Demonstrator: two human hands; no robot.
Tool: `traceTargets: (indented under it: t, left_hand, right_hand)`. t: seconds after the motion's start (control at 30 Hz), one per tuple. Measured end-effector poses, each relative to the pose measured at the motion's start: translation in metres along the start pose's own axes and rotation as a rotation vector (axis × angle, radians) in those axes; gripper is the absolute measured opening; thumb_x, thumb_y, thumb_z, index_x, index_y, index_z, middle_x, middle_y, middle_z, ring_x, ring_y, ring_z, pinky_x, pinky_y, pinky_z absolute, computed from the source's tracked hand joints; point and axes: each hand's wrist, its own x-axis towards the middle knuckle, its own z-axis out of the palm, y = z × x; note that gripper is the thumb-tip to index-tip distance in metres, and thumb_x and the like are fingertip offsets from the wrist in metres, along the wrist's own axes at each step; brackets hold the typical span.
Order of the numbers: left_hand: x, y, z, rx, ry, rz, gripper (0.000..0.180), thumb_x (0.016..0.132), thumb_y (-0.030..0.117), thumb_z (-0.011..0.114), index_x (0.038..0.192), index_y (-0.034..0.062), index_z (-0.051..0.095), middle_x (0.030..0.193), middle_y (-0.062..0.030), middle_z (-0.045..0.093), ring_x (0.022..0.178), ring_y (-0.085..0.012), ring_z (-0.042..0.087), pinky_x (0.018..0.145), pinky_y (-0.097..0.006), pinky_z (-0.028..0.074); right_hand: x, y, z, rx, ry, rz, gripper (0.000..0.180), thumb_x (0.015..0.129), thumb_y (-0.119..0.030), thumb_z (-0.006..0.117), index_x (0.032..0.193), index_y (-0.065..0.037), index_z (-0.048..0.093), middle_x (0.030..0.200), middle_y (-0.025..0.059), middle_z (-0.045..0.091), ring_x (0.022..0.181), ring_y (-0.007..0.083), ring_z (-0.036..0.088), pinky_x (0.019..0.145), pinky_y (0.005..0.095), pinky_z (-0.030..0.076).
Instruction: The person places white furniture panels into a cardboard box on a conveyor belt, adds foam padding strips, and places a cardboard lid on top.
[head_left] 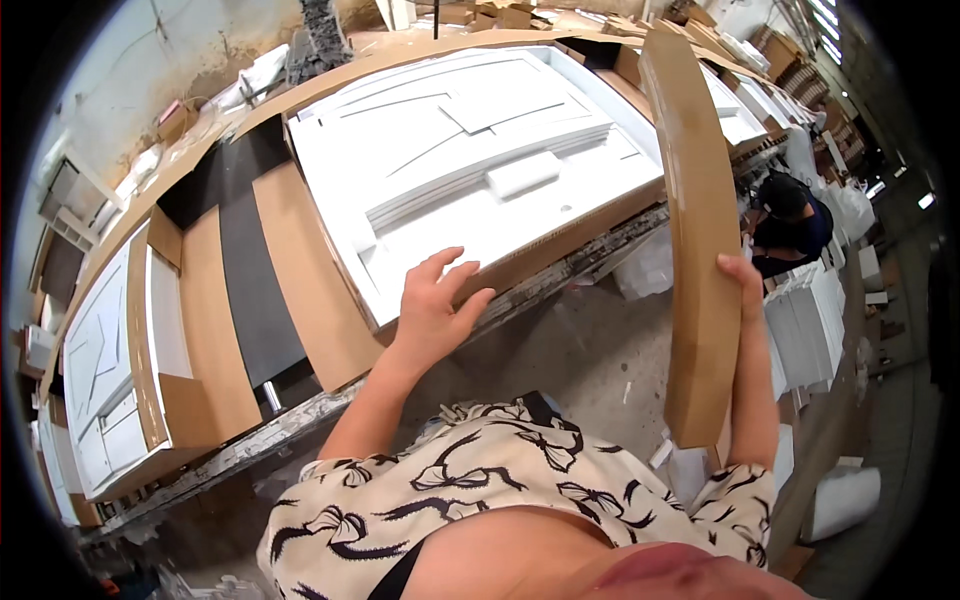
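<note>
Cardboard flap (700, 230) stands raised at the open carton's (340, 300) right edge, right hand (745, 285) clamped on it; left hand (435, 310), fingers spread, presses the carton's near edge, steadying white foam packing (480, 170).

1. The upright cardboard flap (700, 230) walls off the right side of the open box (350, 290).
2. From above, the white foam (470, 170) is wide open.
3. Bare floor (570, 350) gap below the bench.

The right hand (745, 285) shows only its fingertips; the tall brown cardboard flap (700, 230) covers its palm. On the far right, that flap partly hides a person in dark clothes (790, 225). The far clutter of stacked boxes (480, 15) is cut off by the picture's top edge.
</note>
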Motion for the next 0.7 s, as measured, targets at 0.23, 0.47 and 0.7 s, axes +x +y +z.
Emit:
traceTargets:
  t: [0.23, 0.47, 0.7]
  left_hand:
    - [0.028, 0.004, 0.055, 0.349, -0.155, -0.152, 0.052, 0.07, 0.03, 0.073, 0.114, 0.0079, 0.056, 0.108, -0.0121, 0.058, 0.092, -0.0265, 0.056, 0.079, -0.035, 0.044]
    - [0.048, 0.006, 0.09, 0.739, -0.237, -0.6, 0.072, 0.052, 0.042, 0.08, 0.113, 0.0115, 0.056, 0.089, -0.0048, 0.062, 0.082, -0.0211, 0.059, 0.071, -0.034, 0.045]
    - [0.056, 0.013, 0.096, 0.77, -0.197, -0.813, 0.068, 0.045, 0.047, 0.082, 0.099, 0.0108, 0.063, 0.096, -0.0059, 0.064, 0.087, -0.0242, 0.059, 0.075, -0.035, 0.046]
  right_hand:
    - [0.21, -0.063, -0.058, -0.309, 0.033, 0.29, 0.034, 0.07, -0.028, 0.064, 0.093, -0.003, 0.059, 0.074, 0.0074, 0.059, 0.057, 0.0167, 0.057, 0.05, 0.0268, 0.048]
    - [0.442, -0.051, -0.126, -0.565, -0.098, 0.397, 0.033, 0.067, -0.03, 0.068, 0.086, -0.004, 0.062, 0.072, 0.006, 0.06, 0.054, 0.0147, 0.055, 0.049, 0.0262, 0.046]
    - [0.575, 0.005, -0.171, -0.623, -0.199, 0.477, 0.033, 0.066, -0.026, 0.07, 0.089, -0.003, 0.064, 0.079, 0.0077, 0.063, 0.063, 0.0163, 0.06, 0.056, 0.0276, 0.048]
